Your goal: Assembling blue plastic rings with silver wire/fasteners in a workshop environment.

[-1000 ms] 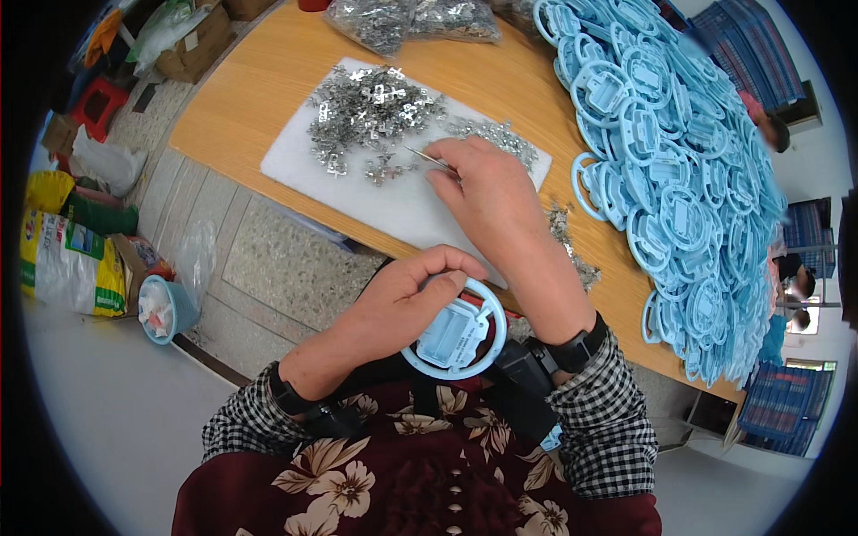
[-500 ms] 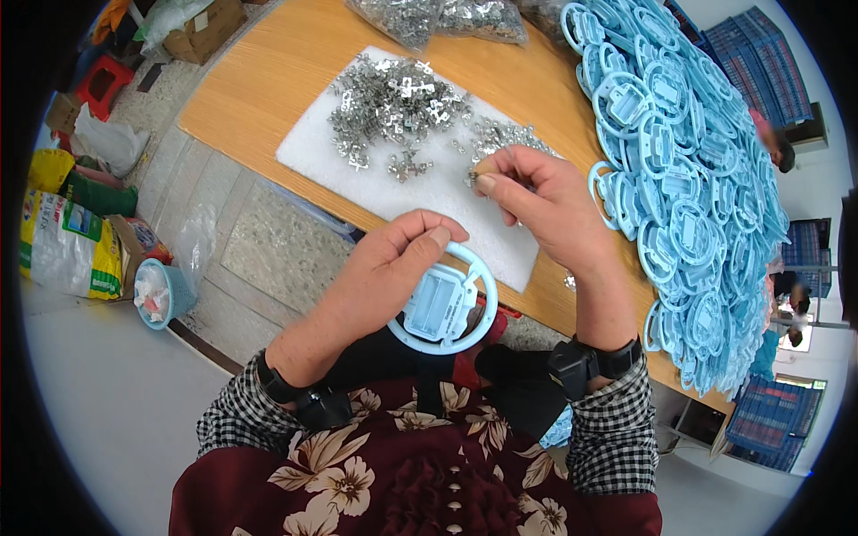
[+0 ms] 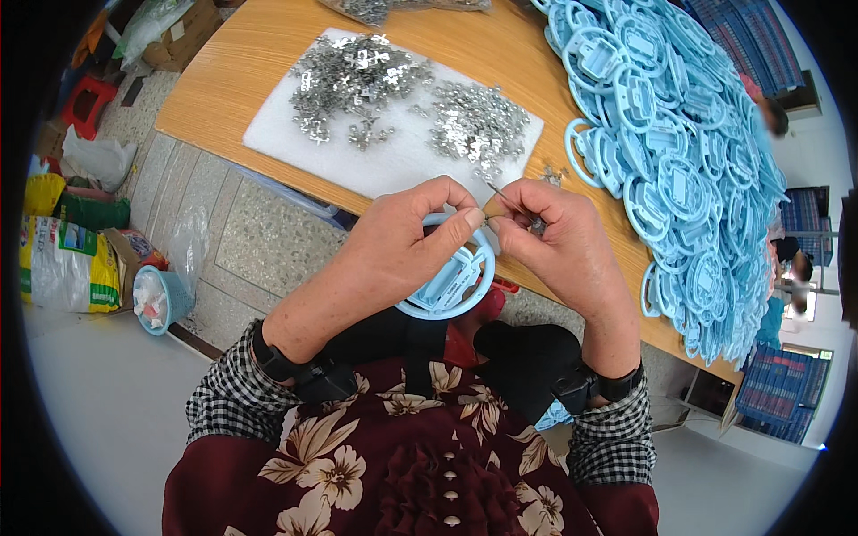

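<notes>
Light-blue ring (image 3: pixel 440 288): just off near edge of white pad (image 3: pixel 393 167). Likely light, stiff; take hold at outer rim. Left hand (image 3: pixel 404 234): pinched on ring's upper rim. Right hand (image 3: pixel 567 239): fingertips closed around slim metal tool (image 3: pixel 494 188).

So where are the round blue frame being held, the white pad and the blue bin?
Round blue frame (image 3: pixel 447 283): head view, on its inner box.
White pad (image 3: pixel 402 157): head view, on a bare patch.
Blue bin (image 3: pixel 181 295): head view, on its outer wall.
</notes>
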### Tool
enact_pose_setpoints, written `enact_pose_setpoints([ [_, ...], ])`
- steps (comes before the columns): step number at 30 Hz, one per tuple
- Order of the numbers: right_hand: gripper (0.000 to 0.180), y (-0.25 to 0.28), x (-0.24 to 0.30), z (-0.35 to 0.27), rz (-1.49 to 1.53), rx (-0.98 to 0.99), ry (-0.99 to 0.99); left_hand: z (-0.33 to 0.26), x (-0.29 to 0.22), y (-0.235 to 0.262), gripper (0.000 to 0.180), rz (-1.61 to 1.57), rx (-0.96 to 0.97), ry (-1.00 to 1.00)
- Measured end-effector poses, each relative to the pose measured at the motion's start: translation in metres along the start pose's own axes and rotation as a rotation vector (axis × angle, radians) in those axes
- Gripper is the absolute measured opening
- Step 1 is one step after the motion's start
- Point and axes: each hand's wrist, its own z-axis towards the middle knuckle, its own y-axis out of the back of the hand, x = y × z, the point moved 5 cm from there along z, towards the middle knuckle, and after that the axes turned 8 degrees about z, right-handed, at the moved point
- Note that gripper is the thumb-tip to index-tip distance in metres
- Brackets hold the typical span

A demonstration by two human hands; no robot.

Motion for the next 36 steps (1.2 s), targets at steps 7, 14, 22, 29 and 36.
enact_pose_setpoints([
  [7,0.026,0.015,-0.029,-0.019,0.358,-0.031,-0.054,0.0,-0.008,-0.02,0.016,0.006,0.039,-0.043],
  [14,0.039,0.028,-0.029,-0.028,0.384,0.149,-0.105,-0.001,-0.013,-0.037,0.014,0.09,0.17,-0.094],
  [22,0.027,0.034,-0.023,-0.032,0.328,-0.058,-0.118,-0.001,-0.007,-0.047,0.016,-0.058,0.156,-0.023],
  [29,0.017,0.001,-0.05,-0.058,0.733,-0.247,-0.214,0.004,0.001,-0.051,0.018,-0.123,0.188,0.044],
  [36,0.013,0.013,-0.06,-0.06,0.895,-0.256,-0.246,0.004,-0.002,-0.051,0.02,-0.149,0.134,0.034],
])
